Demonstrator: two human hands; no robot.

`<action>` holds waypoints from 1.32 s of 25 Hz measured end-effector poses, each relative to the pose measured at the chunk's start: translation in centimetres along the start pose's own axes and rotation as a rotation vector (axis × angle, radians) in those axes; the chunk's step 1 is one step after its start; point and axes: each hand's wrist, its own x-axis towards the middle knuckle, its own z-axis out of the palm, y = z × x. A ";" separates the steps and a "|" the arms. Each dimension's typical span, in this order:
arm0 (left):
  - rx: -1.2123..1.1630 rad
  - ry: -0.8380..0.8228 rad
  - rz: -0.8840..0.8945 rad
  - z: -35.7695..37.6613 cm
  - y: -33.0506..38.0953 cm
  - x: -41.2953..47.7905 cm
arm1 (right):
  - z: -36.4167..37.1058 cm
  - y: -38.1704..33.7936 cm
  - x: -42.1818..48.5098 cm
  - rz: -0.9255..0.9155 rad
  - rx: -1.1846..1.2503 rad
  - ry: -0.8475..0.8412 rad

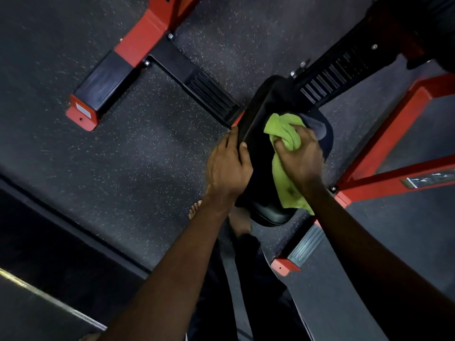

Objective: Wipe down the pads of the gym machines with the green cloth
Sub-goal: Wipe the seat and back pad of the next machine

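Note:
A black padded seat (267, 212) of a red-framed gym machine sits in the middle of the view. My right hand (300, 156) presses a bunched green cloth (283, 130) onto the pad's top; more of the cloth hangs below my wrist. My left hand (229, 166) grips the pad's left edge, thumb on top, fingers wrapped around the side. Much of the pad's surface is hidden under both hands and the cloth.
Red frame legs (138, 45) and black ribbed foot plates (209, 94) spread over the speckled rubber floor (135, 143). More red beams (394, 178) run at the right. A bare foot (194, 209) and dark trousers show below the pad.

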 end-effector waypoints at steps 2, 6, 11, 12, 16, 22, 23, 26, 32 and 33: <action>-0.009 0.027 0.011 0.1 -0.2 -0.1 | 0.9 -2.0 2.5 -0.072 -0.038 -0.020; 0.015 0.018 0.043 0.0 0.0 0.0 | 1.6 -4.0 7.3 -0.380 -0.035 -0.219; 0.356 -0.101 0.106 -0.8 1.0 0.5 | 1.5 -2.0 12.0 -0.143 0.065 -0.080; 0.391 -0.124 0.159 -0.7 1.4 0.8 | 1.4 -1.3 11.6 -0.088 0.061 -0.045; 0.327 -0.109 0.098 0.4 2.2 2.3 | 0.3 1.1 6.1 -0.026 0.020 -0.010; 0.303 -0.101 0.088 0.3 2.2 2.4 | 1.1 -1.7 7.9 -0.262 -0.029 -0.150; 0.300 -0.101 0.081 0.3 2.2 2.4 | 1.4 -2.2 9.0 -0.309 -0.037 -0.178; 0.308 -0.103 0.077 0.5 2.2 2.3 | 1.5 -2.4 12.2 -0.368 -0.040 -0.225; 0.341 -0.147 0.073 0.3 2.6 2.4 | -0.5 1.5 11.3 0.016 0.067 -0.056; 0.350 -0.161 0.066 0.2 2.7 2.5 | -0.4 2.0 10.2 0.022 0.050 -0.031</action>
